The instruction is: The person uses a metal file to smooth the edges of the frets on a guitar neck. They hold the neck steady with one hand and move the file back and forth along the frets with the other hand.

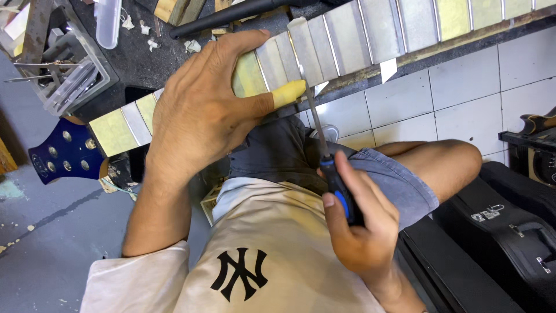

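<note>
A guitar neck (pixel 347 40) lies across the dark workbench, its fretboard covered in strips of tape between the metal frets. My left hand (pixel 202 110) presses down on the neck near the blue headstock (pixel 63 152); its thumb wears a yellow tape wrap (pixel 288 93) and rests at the neck's near edge. My right hand (pixel 356 223) grips the black and blue handle of a thin metal tool (pixel 315 124), whose tip touches the fretboard edge beside the taped thumb.
A metal rack of tools (pixel 69 69) and a clear plastic tube (pixel 108 23) sit on the bench at upper left. A black rod (pixel 231 14) lies behind the neck. Black instrument cases (pixel 509 232) stand on the tiled floor at right.
</note>
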